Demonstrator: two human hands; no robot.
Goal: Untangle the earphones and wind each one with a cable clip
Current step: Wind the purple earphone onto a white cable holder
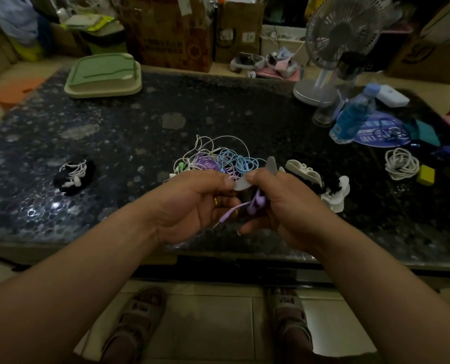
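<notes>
Head view: the purple earphone (256,203) is bunched between both hands, held above the near strip of the worktop (113,143); its plug sticks out down-left, under the left palm.
Grey cable clip (243,184): sits on top of the purple bundle, one end rising past the right thumb.
Left hand (192,203): fingers curled, thumb and forefinger pinching the clip's near end.
Right hand (286,206): fingers clenched round the purple bundle, thumb pressing on the clip.
Tangle (218,160): white, blue, purple and green earphone leads lie knotted on the worktop just beyond the knuckles.
Spare clips (313,177): a white and black heap just right of the right hand, close to its knuckles.
Wound set (73,176): white earphones wrapped on a black clip, well apart to the left.
Open room: bare stone lies between the wound set and the tangle, and from the tangle back to the green tray (104,74) at the far left edge.
Right side: crowded, with a white coiled cable (401,164), a yellow block (426,175), a blue bottle (355,116) and a standing fan (342,38) near the far edge.
Near edge: runs straight across beneath both wrists, so the forearms reach in over it.
Surface: dark speckled stone, glossy, with a bright glint at near left.
Room: dim; cardboard boxes (166,30) stand behind the worktop, pale floor tiles (218,324) and two sandalled feet show below it.
</notes>
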